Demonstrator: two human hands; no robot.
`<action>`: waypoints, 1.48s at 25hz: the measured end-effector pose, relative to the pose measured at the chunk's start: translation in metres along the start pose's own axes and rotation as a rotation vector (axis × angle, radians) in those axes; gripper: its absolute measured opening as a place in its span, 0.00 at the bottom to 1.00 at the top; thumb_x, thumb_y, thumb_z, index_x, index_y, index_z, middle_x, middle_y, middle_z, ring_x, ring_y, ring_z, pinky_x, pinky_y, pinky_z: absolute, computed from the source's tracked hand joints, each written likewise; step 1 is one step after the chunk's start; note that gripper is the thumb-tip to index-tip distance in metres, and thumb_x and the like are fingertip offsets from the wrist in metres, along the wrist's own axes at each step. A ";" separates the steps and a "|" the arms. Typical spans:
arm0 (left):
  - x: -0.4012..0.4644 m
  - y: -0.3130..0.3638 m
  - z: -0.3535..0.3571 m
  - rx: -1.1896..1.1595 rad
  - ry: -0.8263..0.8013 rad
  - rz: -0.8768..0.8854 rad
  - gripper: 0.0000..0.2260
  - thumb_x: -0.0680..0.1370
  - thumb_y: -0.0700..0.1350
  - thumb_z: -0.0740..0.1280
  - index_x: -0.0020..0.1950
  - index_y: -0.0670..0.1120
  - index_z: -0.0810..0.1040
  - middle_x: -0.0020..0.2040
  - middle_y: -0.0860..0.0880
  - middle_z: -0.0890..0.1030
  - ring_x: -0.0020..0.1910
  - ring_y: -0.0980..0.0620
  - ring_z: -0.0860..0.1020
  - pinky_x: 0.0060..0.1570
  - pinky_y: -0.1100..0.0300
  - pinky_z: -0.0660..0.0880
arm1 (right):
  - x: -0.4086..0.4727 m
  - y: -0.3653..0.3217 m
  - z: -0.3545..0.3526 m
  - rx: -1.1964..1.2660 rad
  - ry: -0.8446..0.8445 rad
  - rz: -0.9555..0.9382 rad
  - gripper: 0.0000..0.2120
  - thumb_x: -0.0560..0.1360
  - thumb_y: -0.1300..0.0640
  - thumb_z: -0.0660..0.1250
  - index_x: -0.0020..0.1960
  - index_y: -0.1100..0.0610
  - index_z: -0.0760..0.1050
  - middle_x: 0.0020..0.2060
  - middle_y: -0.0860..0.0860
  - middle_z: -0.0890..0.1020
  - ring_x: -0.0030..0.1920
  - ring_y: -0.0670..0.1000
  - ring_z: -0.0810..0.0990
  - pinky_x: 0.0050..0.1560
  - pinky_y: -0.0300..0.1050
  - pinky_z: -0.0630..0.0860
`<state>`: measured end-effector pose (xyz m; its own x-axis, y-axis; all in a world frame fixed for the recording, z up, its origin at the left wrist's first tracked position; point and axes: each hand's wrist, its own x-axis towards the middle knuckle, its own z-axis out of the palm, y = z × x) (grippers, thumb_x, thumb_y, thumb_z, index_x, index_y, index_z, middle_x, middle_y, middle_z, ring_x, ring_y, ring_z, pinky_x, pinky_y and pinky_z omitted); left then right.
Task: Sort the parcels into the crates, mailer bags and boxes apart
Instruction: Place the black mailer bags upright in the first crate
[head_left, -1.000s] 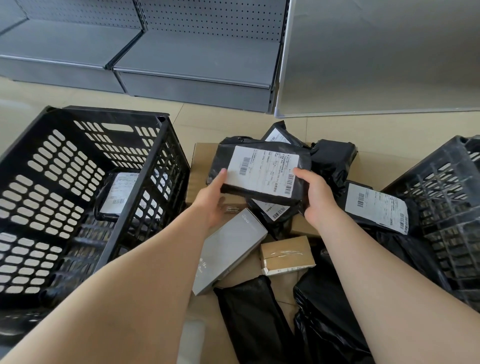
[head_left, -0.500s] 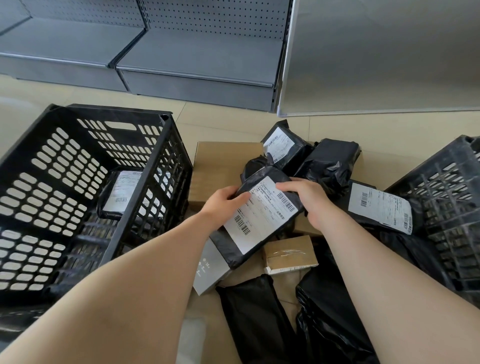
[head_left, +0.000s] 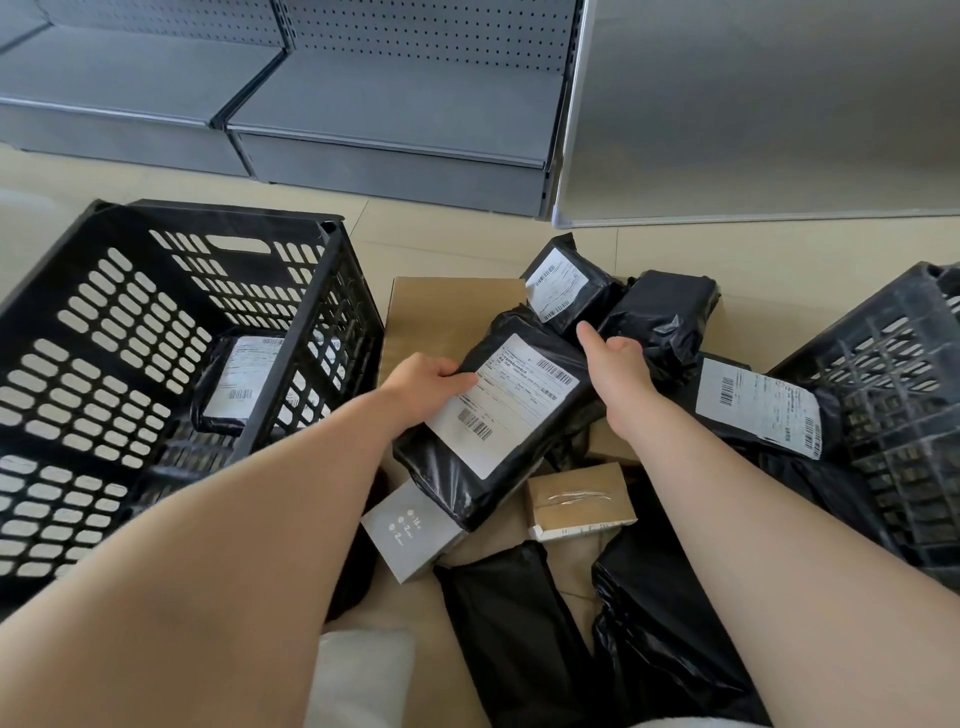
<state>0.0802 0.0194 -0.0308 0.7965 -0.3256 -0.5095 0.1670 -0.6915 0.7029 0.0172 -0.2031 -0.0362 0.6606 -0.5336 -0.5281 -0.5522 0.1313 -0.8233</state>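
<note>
I hold a black mailer bag (head_left: 498, 415) with a white label above the pile, tilted, its low end toward me. My left hand (head_left: 426, 379) grips its left edge. My right hand (head_left: 618, 374) is at its right edge with the thumb raised off it; its fingers' hold is hidden. On the left stands a black slotted crate (head_left: 322, 291) with one labelled mailer bag (head_left: 239, 384) inside. A second black crate (head_left: 893, 374) is at the right. Below the held bag lie a small brown box (head_left: 579, 499) and a grey box (head_left: 410, 535).
More black mailer bags lie around: two at the back (head_left: 561, 283) (head_left: 660, 317), a labelled one by the right crate (head_left: 758, 405), others near me (head_left: 509, 623). All rest on flat cardboard (head_left: 447, 306). Grey shelving (head_left: 389, 104) stands behind on the tiled floor.
The held bag has come down and swung from level to slanted, its near end dropping toward me. My right thumb has lifted off the label. The crates and other parcels have not moved.
</note>
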 end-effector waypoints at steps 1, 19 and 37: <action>0.001 0.003 -0.007 0.003 0.005 0.006 0.10 0.78 0.52 0.68 0.49 0.48 0.85 0.46 0.48 0.86 0.47 0.47 0.84 0.52 0.51 0.80 | -0.001 -0.002 0.003 0.005 0.007 0.015 0.21 0.79 0.39 0.63 0.61 0.52 0.65 0.53 0.49 0.70 0.53 0.52 0.69 0.57 0.50 0.69; -0.046 -0.032 -0.237 -0.317 0.556 0.115 0.08 0.74 0.54 0.72 0.41 0.51 0.85 0.41 0.54 0.86 0.42 0.52 0.84 0.47 0.57 0.81 | -0.083 -0.030 0.168 0.092 -0.405 0.014 0.07 0.81 0.51 0.63 0.54 0.55 0.72 0.46 0.53 0.79 0.42 0.51 0.76 0.45 0.46 0.78; -0.077 -0.251 -0.213 -0.079 0.177 -0.414 0.06 0.81 0.41 0.64 0.56 0.43 0.79 0.50 0.42 0.84 0.49 0.42 0.82 0.47 0.51 0.77 | -0.139 -0.003 0.251 -0.243 -0.555 -0.104 0.28 0.79 0.45 0.64 0.75 0.53 0.61 0.57 0.48 0.76 0.49 0.49 0.77 0.38 0.40 0.70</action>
<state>0.1005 0.3552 -0.0618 0.7396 0.0879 -0.6673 0.5302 -0.6868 0.4972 0.0542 0.0807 -0.0127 0.8475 -0.0099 -0.5307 -0.5275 -0.1267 -0.8400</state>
